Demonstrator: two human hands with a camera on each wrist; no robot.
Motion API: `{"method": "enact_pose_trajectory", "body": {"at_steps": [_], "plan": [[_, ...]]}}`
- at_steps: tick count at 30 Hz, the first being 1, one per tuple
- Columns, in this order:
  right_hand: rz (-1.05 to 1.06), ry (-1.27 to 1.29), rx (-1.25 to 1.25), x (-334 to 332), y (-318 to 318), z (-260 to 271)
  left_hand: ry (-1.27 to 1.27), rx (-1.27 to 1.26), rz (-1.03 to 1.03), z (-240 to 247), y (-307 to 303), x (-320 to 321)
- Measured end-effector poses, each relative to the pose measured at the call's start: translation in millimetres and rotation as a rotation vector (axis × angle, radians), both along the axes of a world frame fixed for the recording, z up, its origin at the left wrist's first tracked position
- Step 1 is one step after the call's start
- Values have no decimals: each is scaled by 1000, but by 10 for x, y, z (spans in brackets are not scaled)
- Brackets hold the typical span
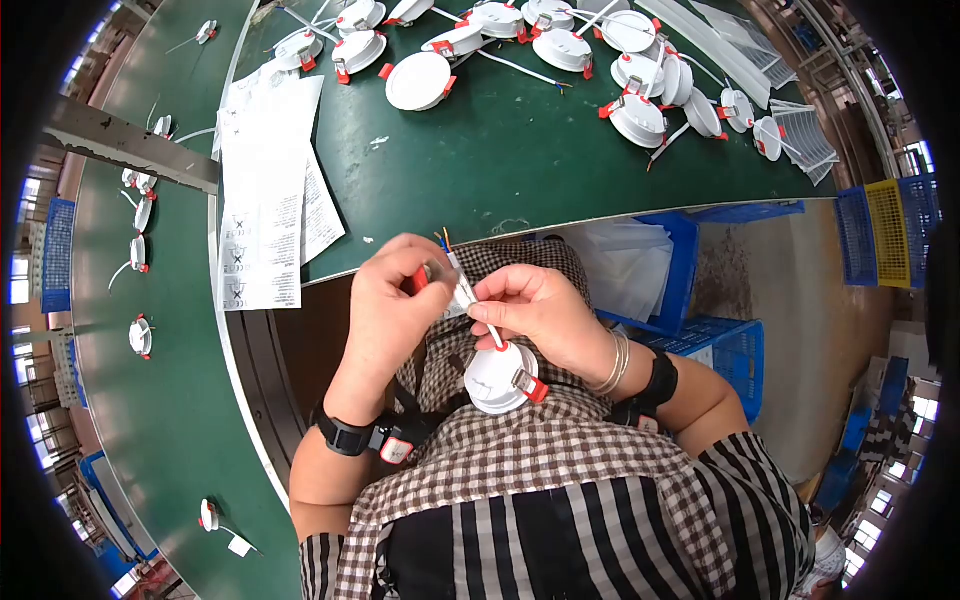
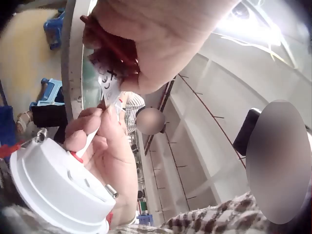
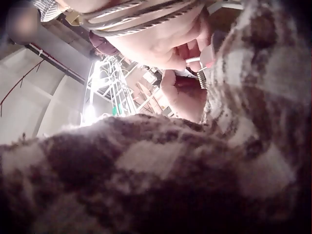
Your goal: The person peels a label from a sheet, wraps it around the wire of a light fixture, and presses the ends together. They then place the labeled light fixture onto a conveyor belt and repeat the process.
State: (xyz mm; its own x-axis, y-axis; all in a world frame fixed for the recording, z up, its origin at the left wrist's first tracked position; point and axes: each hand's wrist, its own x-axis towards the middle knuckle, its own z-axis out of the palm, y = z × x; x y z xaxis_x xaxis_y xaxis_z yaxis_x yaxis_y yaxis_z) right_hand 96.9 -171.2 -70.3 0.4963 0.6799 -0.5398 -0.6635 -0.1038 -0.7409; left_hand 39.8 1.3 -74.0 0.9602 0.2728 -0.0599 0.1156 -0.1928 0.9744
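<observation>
My left hand (image 1: 395, 300) pinches a small silvery printed label (image 2: 109, 83) by the white cable (image 1: 494, 335). A slim red object (image 1: 420, 279) is tucked in the curled fingers of that hand; its kind is unclear. My right hand (image 1: 545, 315) pinches the cable between thumb and fingers. From the cable hangs a round white downlight (image 1: 497, 378), close over the checked apron, with a red-tipped spring clip (image 1: 530, 385) at its side. Bare blue and brown wire ends (image 1: 446, 240) stick up above both hands. In the right wrist view, apron cloth hides much of the work.
Several white downlights (image 1: 418, 82) with cables lie across the green table (image 1: 420, 180). Printed label sheets (image 1: 262, 190) overlap its left edge. On the left, more lights sit along a green surface (image 1: 190, 400). Blue crates (image 1: 735, 350) stand at the right below the table.
</observation>
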Motion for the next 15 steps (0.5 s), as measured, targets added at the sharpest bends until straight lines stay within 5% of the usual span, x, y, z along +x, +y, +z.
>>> {"method": "enact_pose_trajectory", "body": {"at_steps": [3, 11, 15], "plan": [[0, -12, -14, -17, -15, -3, -68, 3, 120, -14, 54, 26], [-114, 197, 103, 80, -62, -200, 17, -460, 291, -13, 270, -51], [-145, 195, 99, 87, -65, -197, 117, -572, 211, -227, 172, -219]]}}
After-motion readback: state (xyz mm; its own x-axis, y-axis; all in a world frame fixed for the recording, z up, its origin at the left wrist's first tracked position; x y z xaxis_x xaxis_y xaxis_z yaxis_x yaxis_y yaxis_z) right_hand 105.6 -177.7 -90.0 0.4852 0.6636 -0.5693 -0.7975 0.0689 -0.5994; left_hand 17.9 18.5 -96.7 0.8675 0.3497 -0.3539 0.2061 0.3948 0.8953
